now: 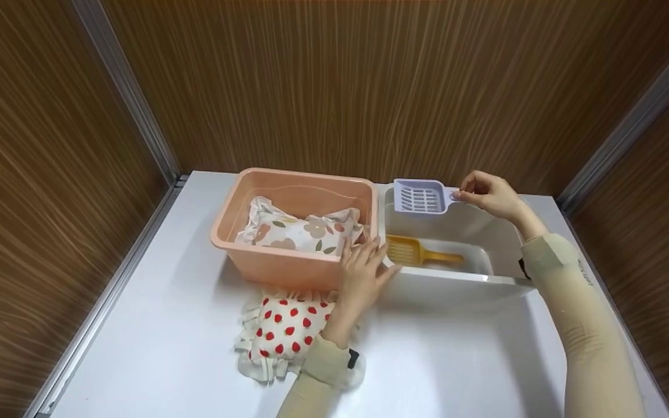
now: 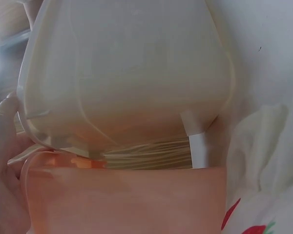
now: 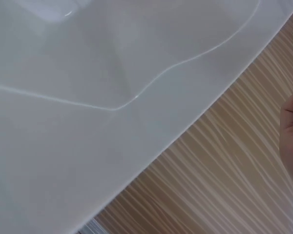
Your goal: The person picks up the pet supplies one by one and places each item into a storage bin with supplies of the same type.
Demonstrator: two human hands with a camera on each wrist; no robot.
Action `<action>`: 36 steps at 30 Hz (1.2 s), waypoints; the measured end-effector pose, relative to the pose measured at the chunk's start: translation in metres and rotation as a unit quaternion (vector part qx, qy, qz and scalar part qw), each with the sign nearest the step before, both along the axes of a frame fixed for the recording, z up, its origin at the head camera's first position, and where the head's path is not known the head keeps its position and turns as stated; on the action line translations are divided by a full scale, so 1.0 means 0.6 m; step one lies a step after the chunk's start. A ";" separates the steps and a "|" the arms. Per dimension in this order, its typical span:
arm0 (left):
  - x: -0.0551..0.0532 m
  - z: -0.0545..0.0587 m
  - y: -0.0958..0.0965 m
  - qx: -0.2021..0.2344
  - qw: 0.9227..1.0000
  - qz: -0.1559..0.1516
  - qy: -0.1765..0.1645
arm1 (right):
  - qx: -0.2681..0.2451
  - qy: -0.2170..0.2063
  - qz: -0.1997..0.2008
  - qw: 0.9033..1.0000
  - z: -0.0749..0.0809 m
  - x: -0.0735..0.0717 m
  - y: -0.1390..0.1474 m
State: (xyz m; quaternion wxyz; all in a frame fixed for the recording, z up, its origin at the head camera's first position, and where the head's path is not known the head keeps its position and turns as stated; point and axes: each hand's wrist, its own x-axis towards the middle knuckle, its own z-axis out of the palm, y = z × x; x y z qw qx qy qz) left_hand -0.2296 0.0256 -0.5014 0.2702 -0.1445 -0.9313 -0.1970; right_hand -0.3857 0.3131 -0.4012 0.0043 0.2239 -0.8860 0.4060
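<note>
My right hand [image 1: 492,196] pinches the handle end of a lavender slotted litter scoop [image 1: 420,196], held above the back of a white bin [image 1: 445,284]. Inside that bin lies a yellow litter scoop [image 1: 407,251], its handle pointing right. With fingers spread, my left hand [image 1: 362,277] rests at the front corner where the white bin meets a peach bin [image 1: 288,268]. In the left wrist view, its fingers [image 2: 9,109] lie at the two rims. A floral pillow with ruffled edges [image 1: 305,232] sits in the peach bin.
In front of the peach bin, a strawberry-print pillow [image 1: 291,325] with a ruffled border lies on the white table [image 1: 154,325], partly covered by my left forearm. Wood-grain panels [image 1: 334,87] close in the back and both sides.
</note>
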 end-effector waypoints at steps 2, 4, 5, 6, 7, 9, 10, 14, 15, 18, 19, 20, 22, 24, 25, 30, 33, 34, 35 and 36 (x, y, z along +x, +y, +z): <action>0.000 0.001 0.000 0.001 1.000 -0.001 0.002 | -0.005 -0.003 -0.001 1.000 -0.003 0.000 0.000; 0.000 0.001 -0.001 0.004 1.000 -0.002 0.004 | -0.008 -0.010 -0.002 1.000 -0.005 0.000 0.000; 0.000 0.001 -0.001 0.006 1.000 -0.003 0.007 | -0.008 -0.015 -0.002 1.000 -0.006 0.000 0.000; 0.000 0.001 -0.001 0.008 1.000 -0.004 0.010 | -0.008 -0.019 0.000 1.000 -0.007 0.000 0.000; 0.000 0.000 -0.002 0.010 1.000 -0.004 0.014 | -0.007 -0.023 -0.001 1.000 -0.007 0.000 0.000; -0.001 -0.002 -0.002 0.013 1.000 -0.005 0.023 | -0.004 -0.032 -0.002 0.999 -0.008 0.000 0.000; -0.002 -0.002 -0.002 0.013 1.000 -0.005 0.027 | -0.003 -0.034 -0.001 0.999 -0.007 0.001 -0.001; -0.003 -0.006 -0.002 0.006 0.999 -0.004 0.034 | 0.006 -0.036 0.005 0.999 0.005 0.017 -0.012; -0.003 -0.006 -0.002 0.003 0.999 -0.002 0.035 | 0.009 -0.037 0.006 0.999 0.009 0.023 -0.016; -0.004 -0.007 -0.002 -0.005 0.999 -0.001 0.043 | 0.018 -0.038 0.006 0.999 0.021 0.039 -0.026; -0.004 -0.006 -0.002 -0.006 0.999 -0.001 0.045 | 0.022 -0.039 0.004 0.999 0.022 0.041 -0.028; -0.004 -0.006 -0.003 -0.008 0.999 -0.001 0.049 | 0.024 -0.040 0.003 0.999 0.023 0.043 -0.029; -0.005 -0.006 -0.003 -0.011 0.998 0.000 0.055 | 0.026 -0.044 0.002 0.999 0.025 0.045 -0.032; -0.005 -0.006 -0.004 -0.012 0.998 0.000 0.058 | 0.028 -0.048 0.006 0.998 0.023 0.044 -0.033; -0.005 -0.007 -0.004 -0.012 0.998 0.000 0.059 | 0.029 -0.050 0.007 0.998 0.022 0.043 -0.034; -0.005 -0.007 -0.004 -0.005 0.999 -0.005 0.047 | 0.036 -0.061 0.012 0.997 0.015 0.038 -0.035; -0.004 -0.007 -0.003 0.004 0.999 -0.007 0.046 | 0.037 -0.073 0.014 0.997 0.012 0.036 -0.034; -0.004 -0.007 -0.003 0.007 0.999 -0.007 0.050 | 0.036 -0.079 0.015 0.996 0.011 0.035 -0.033; -0.004 -0.008 -0.003 0.009 0.998 -0.007 0.056 | 0.035 -0.084 0.016 0.996 0.009 0.035 -0.033; -0.003 -0.009 -0.003 0.011 0.998 -0.007 0.061 | 0.034 -0.089 0.018 0.995 0.008 0.034 -0.032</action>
